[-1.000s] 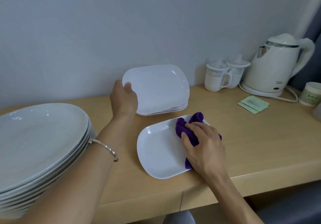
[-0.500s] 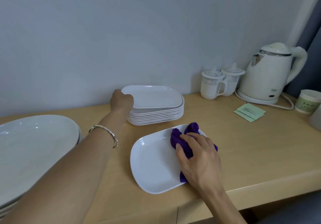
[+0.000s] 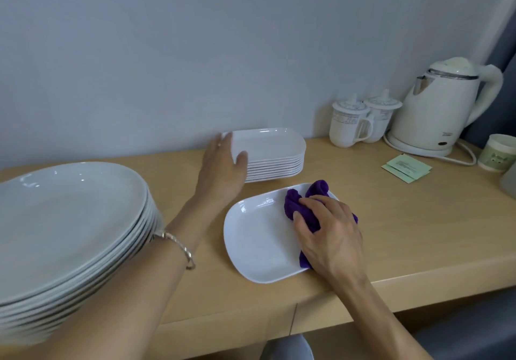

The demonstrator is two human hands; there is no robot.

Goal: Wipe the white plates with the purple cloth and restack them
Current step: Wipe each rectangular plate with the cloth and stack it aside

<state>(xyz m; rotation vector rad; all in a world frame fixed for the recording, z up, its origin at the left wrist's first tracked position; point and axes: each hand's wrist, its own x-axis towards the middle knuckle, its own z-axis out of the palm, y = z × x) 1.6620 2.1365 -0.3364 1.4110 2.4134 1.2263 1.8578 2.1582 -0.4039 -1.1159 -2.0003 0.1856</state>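
Note:
A single white rectangular plate (image 3: 259, 242) lies flat near the front edge of the wooden counter. My right hand (image 3: 332, 237) grips the bunched purple cloth (image 3: 301, 206) and presses it onto the plate's right half. Behind it, a stack of several white rectangular plates (image 3: 275, 153) stands against the wall. My left hand (image 3: 223, 170) is in front of that stack's left end with fingers straight and spread, holding nothing. A stack of large round white plates (image 3: 69, 220) fills the left side.
Two lidded white mugs (image 3: 357, 121) and a white electric kettle (image 3: 441, 108) stand at the back right, its cord trailing on the counter. Green sachets (image 3: 406, 167) lie in front of the kettle. A small cup (image 3: 498, 152) sits at the far right edge.
My left hand set the lifted rectangular plate flat on the back stack, then let go and drew back with fingers spread. My right hand stayed on the cloth on the front plate.

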